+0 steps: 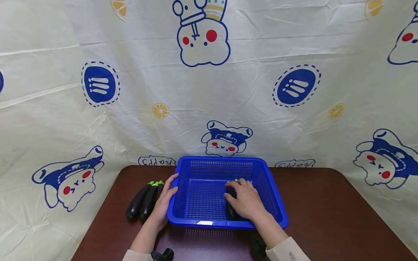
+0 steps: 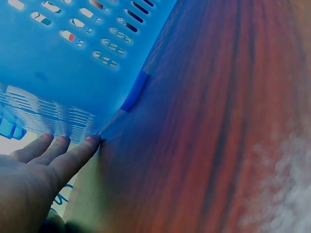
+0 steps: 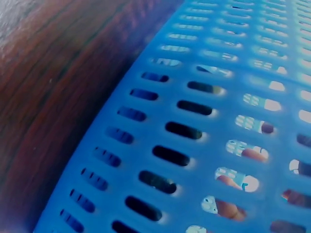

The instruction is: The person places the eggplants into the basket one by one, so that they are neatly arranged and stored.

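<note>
A blue plastic basket (image 1: 209,222) with slotted walls stands on the table. In it, towards the right, dark eggplants (image 1: 231,210) with green stem ends lie partly covered by my right hand (image 1: 246,201). That hand grips one eggplant from above, thumb on its left side. My left hand (image 1: 162,206) touches the basket's left side with its fingers extended; in the left wrist view the fingertips (image 2: 92,140) rest against the slotted wall. From the right wrist, the basket wall (image 3: 160,121) fills much of the view, with bits of hand and dark eggplant visible through its slots.
More eggplants (image 1: 148,203) lie side by side on the dark brown table (image 1: 320,214), just left of my left hand. A pale printed cloth (image 1: 183,87) hangs behind the table's far edge. Dark straps show near both wrists.
</note>
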Available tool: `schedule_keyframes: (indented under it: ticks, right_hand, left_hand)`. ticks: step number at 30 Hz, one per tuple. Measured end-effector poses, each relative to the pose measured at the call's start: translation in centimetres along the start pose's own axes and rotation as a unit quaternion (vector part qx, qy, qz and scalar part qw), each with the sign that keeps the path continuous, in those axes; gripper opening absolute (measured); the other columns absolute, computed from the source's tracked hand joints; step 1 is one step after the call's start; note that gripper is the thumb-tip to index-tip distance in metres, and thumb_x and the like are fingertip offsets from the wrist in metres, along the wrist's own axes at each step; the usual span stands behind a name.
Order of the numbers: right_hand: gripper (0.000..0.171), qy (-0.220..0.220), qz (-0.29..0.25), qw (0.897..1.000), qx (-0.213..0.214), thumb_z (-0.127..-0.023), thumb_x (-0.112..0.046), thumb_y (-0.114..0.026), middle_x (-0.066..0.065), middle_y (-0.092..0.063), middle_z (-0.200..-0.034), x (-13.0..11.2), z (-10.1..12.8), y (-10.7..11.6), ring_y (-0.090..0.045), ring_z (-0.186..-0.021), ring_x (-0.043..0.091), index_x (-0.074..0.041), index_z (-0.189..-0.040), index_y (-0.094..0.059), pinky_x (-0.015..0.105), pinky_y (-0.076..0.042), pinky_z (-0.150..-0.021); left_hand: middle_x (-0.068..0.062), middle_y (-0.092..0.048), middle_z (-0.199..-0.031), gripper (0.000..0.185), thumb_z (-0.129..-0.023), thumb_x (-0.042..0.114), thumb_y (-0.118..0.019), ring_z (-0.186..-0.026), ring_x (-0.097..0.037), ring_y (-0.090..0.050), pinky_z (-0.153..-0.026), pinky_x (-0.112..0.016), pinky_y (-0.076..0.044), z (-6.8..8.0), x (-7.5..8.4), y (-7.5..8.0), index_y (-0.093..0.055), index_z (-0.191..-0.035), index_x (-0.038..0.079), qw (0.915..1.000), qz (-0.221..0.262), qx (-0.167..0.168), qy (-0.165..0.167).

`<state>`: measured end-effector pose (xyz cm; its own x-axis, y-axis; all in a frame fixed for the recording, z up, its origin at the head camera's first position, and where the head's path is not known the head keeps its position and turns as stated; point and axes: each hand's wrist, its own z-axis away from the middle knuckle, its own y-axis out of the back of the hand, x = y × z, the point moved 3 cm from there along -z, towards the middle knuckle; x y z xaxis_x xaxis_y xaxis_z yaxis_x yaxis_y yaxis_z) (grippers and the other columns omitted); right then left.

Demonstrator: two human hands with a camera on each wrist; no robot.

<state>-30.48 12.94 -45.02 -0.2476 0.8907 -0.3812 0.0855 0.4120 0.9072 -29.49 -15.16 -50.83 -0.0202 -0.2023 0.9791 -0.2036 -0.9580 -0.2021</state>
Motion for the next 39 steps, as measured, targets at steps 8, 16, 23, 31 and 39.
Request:
schedule_keyframes:
  ticks: [8, 16, 23, 31, 39]
  right_hand:
    - [0.027, 0.009, -0.074, 0.995, 0.067, -0.099, -0.028, -0.070, 0.009, -0.066, -0.117, 0.4, 0.0, 1.1, -0.056, -0.102, 0.023, -0.018, -0.123, -0.074, 0.043, -0.047, -0.084]
    - [0.022, 0.016, -0.132, 0.984, 0.121, -0.099, -0.026, -0.070, 0.003, -0.065, -0.116, 0.7, 0.3, 2.1, -0.059, -0.103, 0.023, -0.020, -0.119, -0.076, 0.039, -0.047, -0.083]
    - [0.025, 0.011, -0.130, 0.984, 0.122, -0.098, -0.028, -0.071, 0.004, -0.064, -0.120, 1.0, 0.5, 2.8, -0.058, -0.104, 0.022, -0.021, -0.122, -0.075, 0.040, -0.047, -0.084]
    - [0.030, 0.003, -0.111, 0.985, 0.130, -0.097, -0.026, -0.072, 0.010, -0.063, -0.125, 2.2, 1.0, 3.8, -0.056, -0.109, 0.027, -0.018, -0.127, -0.074, 0.043, -0.047, -0.084]
    - [0.034, 0.013, -0.086, 0.984, 0.155, -0.096, -0.023, -0.072, 0.016, -0.062, -0.127, 3.9, 1.5, 5.0, -0.052, -0.118, 0.036, -0.013, -0.129, -0.072, 0.057, -0.046, -0.094]
  left_hand:
    - [-0.011, -0.021, -0.169, 0.053, -0.111, 0.034, -0.038, -0.143, -0.043, -0.038, -0.102, -0.040, -0.046, 0.0, 0.1, -0.1, -0.022, -0.161, 0.032, 1.0000, 0.002, 0.000, -0.004]
    - [-0.010, -0.022, -0.169, 0.051, -0.111, 0.034, -0.037, -0.143, -0.042, -0.038, -0.101, -0.039, -0.046, 0.1, -0.1, 0.0, -0.024, -0.161, 0.034, 1.0000, -0.005, 0.008, 0.000]
    - [-0.009, -0.020, -0.170, 0.051, -0.112, 0.034, -0.036, -0.145, -0.044, -0.037, -0.102, -0.040, -0.046, 0.1, -0.2, 0.2, -0.023, -0.161, 0.035, 0.9999, -0.009, 0.008, 0.003]
    - [-0.011, -0.022, -0.169, 0.051, -0.112, 0.033, -0.036, -0.144, -0.044, -0.037, -0.101, -0.040, -0.046, 0.0, -0.2, 0.1, -0.023, -0.161, 0.033, 1.0000, -0.001, 0.004, -0.001]
    - [-0.014, -0.024, -0.167, 0.053, -0.111, 0.032, -0.039, -0.137, -0.040, -0.044, -0.099, -0.040, -0.048, -0.2, 0.0, 0.0, -0.023, -0.161, 0.029, 1.0000, 0.003, 0.001, -0.009]
